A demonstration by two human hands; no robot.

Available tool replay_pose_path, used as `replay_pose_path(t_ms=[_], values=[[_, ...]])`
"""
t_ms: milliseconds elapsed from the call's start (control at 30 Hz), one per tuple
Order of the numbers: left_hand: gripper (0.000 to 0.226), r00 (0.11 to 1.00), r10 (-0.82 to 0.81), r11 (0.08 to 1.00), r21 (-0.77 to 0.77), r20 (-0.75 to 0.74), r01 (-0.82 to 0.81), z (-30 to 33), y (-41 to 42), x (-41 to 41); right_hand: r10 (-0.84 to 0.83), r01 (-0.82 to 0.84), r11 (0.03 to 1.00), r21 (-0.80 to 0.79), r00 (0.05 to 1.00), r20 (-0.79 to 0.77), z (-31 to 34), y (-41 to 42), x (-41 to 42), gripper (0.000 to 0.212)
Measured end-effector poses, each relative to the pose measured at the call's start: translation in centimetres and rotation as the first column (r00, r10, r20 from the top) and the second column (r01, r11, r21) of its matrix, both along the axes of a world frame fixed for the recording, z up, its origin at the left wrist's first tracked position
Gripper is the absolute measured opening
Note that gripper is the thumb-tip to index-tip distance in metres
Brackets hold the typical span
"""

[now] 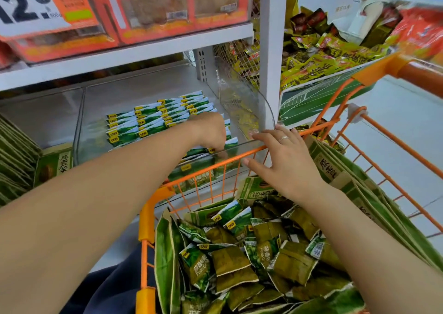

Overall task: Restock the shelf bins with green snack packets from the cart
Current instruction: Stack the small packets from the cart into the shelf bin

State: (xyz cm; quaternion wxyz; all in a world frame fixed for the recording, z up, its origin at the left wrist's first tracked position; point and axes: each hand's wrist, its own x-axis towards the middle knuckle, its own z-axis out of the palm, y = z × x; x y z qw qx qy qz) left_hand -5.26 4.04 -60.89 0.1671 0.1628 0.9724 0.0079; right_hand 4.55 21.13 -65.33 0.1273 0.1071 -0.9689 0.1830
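the left hand [211, 131] reaches into the clear plastic shelf bin [251, 102], fingers curled downward and pinching the small green-and-white foil snack packets [155, 119] at the near end of the rows. these glossy, flat packets stand upright in tidy lines, white-topped with yellow logos. the right hand [282, 160], wearing a thin ring, rests with fingers straight and spread on the far rim of the orange wire cart [203, 169], holding nothing. more crinkled green packets [239, 253] lie loosely heaped in the cart, inside an open green bag [165, 253].
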Motion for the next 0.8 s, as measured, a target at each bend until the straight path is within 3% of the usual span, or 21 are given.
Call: replay_pose_path(t_ms=[133, 367, 433, 467, 533, 567, 633, 700, 800], values=[[0.015, 0.978, -0.014, 0.999, 0.044, -0.207, 0.024, -1.1, 0.1, 0.1, 0.005, -0.005, 1.000, 0.001, 1.000, 0.002, 0.1, 0.0, 0.0, 0.059], [0.010, 0.996, -0.032, 0.999, 0.012, 0.079, 0.031, -1.5, -0.3, -1.2, 0.007, -0.007, 1.000, 0.002, 0.999, 0.032, 0.6, 0.0, 0.1, 0.056], [0.025, 0.984, -0.079, 0.997, 0.008, 0.162, 0.079, -0.5, -0.4, -1.2, 0.006, -0.006, 1.000, 0.010, 0.999, 0.040, 0.7, 0.0, 0.1, 0.056], [0.032, 0.984, -0.079, 0.995, 0.077, 0.161, 0.068, 0.0, -0.5, -1.5, 0.006, -0.007, 1.000, 0.010, 0.999, 0.041, 0.7, 0.0, 0.1, 0.055], [0.032, 0.998, -0.059, 0.971, 0.233, -0.005, 0.058, 0.7, -0.5, -2.1, 0.005, -0.005, 1.000, -0.006, 0.999, 0.037, 0.7, 0.0, 0.1, 0.054], [0.033, 0.989, -0.072, 0.967, 0.235, -0.128, 0.101, 0.7, -0.3, -2.3, 0.004, -0.004, 1.000, -0.011, 1.000, 0.031, 0.5, 0.0, 0.1, 0.053], [0.034, 0.970, -0.161, 0.969, 0.155, -0.182, 0.190, 0.2, 0.6, -3.0, 0.005, -0.005, 1.000, -0.006, 1.000, 0.025, 0.3, 0.0, 0.1, 0.054], [0.037, 0.971, -0.226, 0.969, 0.082, -0.079, 0.233, -0.4, 1.6, -3.4, -0.004, 0.004, 1.000, -0.003, 1.000, 0.016, 0.0, 0.0, 0.0, 0.057], [0.042, 0.948, -0.317, 0.934, -0.175, 0.004, 0.313, -0.5, 2.5, -3.7, -0.010, 0.010, 1.000, 0.002, 1.000, -0.007, -0.4, -0.1, 0.0, 0.063]])
